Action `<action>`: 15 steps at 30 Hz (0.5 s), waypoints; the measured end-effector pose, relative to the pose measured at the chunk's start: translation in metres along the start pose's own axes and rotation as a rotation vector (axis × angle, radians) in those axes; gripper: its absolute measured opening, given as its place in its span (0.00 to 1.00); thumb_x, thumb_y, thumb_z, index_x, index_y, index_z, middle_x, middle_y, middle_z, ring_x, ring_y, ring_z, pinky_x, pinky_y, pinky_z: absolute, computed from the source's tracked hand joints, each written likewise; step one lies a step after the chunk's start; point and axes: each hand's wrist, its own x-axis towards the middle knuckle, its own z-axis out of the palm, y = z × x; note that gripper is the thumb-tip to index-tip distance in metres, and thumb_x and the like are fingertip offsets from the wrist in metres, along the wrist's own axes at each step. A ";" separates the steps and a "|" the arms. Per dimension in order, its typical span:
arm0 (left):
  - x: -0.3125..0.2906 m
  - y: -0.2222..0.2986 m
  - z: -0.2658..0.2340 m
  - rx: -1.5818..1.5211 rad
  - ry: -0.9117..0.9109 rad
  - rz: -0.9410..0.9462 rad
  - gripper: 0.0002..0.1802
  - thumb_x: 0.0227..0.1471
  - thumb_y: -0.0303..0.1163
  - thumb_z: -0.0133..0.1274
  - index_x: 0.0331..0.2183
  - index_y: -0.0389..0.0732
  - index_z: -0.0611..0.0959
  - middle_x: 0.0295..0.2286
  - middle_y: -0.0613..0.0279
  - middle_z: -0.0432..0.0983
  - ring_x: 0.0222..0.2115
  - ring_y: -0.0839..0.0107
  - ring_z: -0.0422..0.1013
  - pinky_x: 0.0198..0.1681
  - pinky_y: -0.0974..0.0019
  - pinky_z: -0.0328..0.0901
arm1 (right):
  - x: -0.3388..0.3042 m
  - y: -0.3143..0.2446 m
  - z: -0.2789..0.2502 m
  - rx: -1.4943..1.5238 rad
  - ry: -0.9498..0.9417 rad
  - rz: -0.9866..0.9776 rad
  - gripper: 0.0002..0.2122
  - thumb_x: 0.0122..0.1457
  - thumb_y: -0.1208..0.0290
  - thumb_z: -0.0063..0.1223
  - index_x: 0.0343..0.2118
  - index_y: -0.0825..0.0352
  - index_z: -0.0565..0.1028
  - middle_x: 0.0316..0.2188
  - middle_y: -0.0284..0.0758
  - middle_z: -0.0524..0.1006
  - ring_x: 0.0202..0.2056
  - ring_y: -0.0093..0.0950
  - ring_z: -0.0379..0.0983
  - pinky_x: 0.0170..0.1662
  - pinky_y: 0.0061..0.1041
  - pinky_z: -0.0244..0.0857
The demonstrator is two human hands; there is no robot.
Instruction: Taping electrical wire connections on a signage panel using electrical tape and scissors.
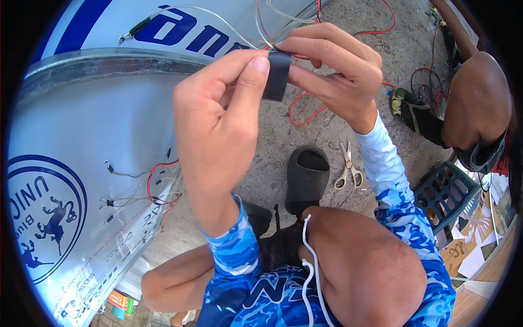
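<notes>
Over a rough concrete floor, head view: the left hand pinches a black strip between thumb and forefinger beside thin wires, while the right hand curls its fingers at the strip's right edge, contact partly hidden, apparently to steady it.

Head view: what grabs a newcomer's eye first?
The black strip at top centre, pinched in the left hand with the right hand close against it. Next, the white, blue-printed panel filling the left side. Then scissors on the ground, right of a dark clog.
</notes>
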 end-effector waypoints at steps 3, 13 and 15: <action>0.007 0.003 -0.009 0.091 -0.110 0.054 0.10 0.58 0.24 0.53 0.40 0.31 0.85 0.27 0.62 0.80 0.29 0.77 0.73 0.36 0.73 0.67 | -0.002 0.001 -0.004 0.049 -0.021 0.039 0.11 0.43 0.83 0.67 0.33 0.71 0.83 0.31 0.37 0.82 0.26 0.21 0.76 0.25 0.17 0.67; 0.035 -0.012 -0.026 0.154 -0.283 0.230 0.16 0.58 0.20 0.53 0.48 0.35 0.84 0.30 0.65 0.78 0.31 0.81 0.71 0.36 0.78 0.65 | 0.002 -0.004 -0.001 0.036 -0.057 0.112 0.08 0.49 0.78 0.70 0.32 0.70 0.83 0.29 0.32 0.82 0.23 0.17 0.74 0.24 0.15 0.65; 0.036 -0.009 -0.025 0.241 -0.283 0.188 0.16 0.58 0.20 0.54 0.49 0.36 0.84 0.30 0.65 0.78 0.31 0.81 0.71 0.36 0.78 0.65 | 0.000 -0.006 -0.001 0.023 -0.066 0.174 0.07 0.49 0.78 0.70 0.32 0.70 0.83 0.29 0.32 0.82 0.23 0.16 0.74 0.24 0.15 0.65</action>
